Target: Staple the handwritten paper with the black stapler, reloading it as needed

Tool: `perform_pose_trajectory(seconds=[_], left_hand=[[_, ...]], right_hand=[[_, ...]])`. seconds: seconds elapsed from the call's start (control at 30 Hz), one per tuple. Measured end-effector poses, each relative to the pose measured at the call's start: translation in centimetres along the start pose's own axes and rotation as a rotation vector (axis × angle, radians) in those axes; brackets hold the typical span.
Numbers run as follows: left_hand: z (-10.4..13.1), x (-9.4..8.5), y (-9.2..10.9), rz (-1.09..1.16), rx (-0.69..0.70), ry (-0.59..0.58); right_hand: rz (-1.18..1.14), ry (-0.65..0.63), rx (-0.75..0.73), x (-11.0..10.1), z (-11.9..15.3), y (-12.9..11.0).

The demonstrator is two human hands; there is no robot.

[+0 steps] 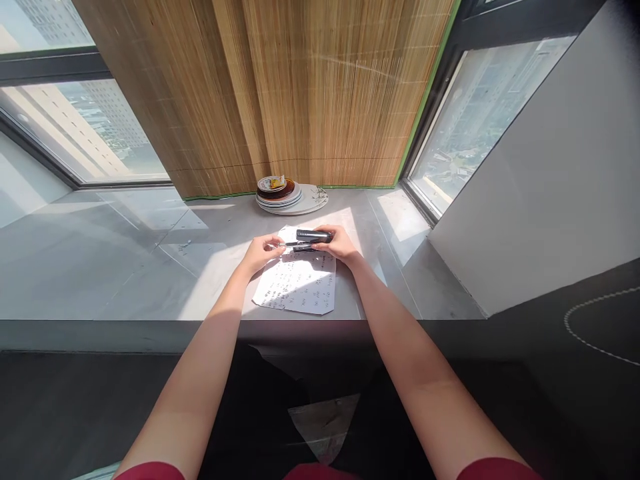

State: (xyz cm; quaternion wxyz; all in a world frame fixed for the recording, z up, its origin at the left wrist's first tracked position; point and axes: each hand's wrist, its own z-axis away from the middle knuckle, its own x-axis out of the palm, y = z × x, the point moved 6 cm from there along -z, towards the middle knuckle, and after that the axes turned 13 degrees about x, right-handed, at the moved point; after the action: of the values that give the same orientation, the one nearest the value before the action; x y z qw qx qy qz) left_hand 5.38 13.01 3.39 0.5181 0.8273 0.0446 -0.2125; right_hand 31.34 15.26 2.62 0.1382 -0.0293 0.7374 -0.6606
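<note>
The ledge [135, 273] leaves passage either side of the paper [303, 287]; stacked plates [285, 201] and a blind [300, 100] block the back.

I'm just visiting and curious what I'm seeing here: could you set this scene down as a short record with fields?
Left hand: fingertips at the end of a slim, metallic-looking strip; firmness of hold unclear
Right hand: gripping a long, black, stapler-like tool
Below the hands: white, handwritten paper sheet; words too small to read
Surface: grey, tiled ledge, partly sunlit
Beyond the hands: stack of white and brown plates
Backdrop: tan, slatted, bamboo-like blind with green edging
</note>
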Motion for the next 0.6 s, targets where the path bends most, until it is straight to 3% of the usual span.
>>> perform_pose_trajectory(seconds=[0.6], left_hand=[[0.04, -0.26, 0.28, -0.053, 0.044, 0.013]], right_hand=[[0.033, 0.001, 0.006, 0.27, -0.21, 0.25]])
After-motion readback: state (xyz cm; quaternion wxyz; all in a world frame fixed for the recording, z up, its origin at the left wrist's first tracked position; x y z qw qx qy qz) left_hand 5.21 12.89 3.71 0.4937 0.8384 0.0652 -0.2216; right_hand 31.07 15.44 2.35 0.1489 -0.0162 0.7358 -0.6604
